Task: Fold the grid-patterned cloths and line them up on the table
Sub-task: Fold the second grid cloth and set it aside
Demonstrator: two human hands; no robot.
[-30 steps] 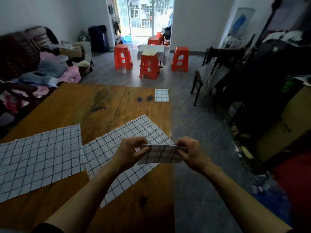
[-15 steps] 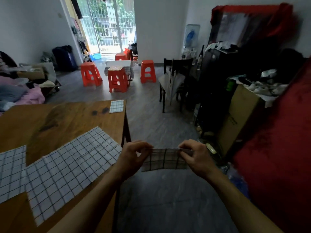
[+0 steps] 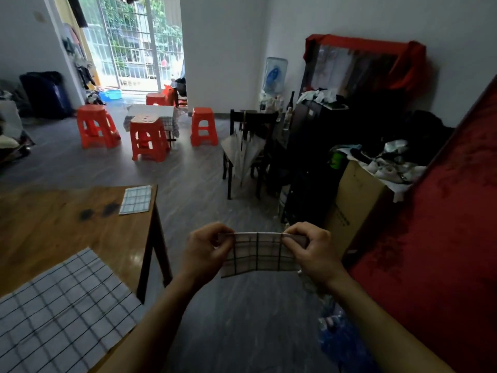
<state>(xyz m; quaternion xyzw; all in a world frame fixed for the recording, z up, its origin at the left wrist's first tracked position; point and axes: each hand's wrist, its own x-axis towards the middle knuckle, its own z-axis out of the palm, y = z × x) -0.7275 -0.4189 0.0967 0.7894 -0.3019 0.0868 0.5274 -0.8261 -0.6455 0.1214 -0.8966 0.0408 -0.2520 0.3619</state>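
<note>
- The folded cloth (image 3: 258,255) hangs in the air off the desk's right edge, over the floor, stretched flat between both hands.
- The left hand (image 3: 205,250) pinches the cloth's upper left corner, fingers curled over the top fold; the right hand (image 3: 313,250) pinches the upper right corner the same way. Each grip is closed on the cloth.
- It is thin woven fabric, pale with dark grid lines, now a small layered rectangle. I judge it light, soft and limp: it sags unless held taut, and the layers may slip apart if one corner is let go.
- Best held at the top corners with all layers pinched together, as here, then lowered flat.
- A finished folded cloth (image 3: 135,199) lies at the far right corner of the desk (image 3: 67,232), a small neat square.
- An open cloth (image 3: 59,316) lies spread near the near right corner, one corner overhanging the edge; its outline is blurred.
- The desk is glossy brown wood with dark stains.
</note>
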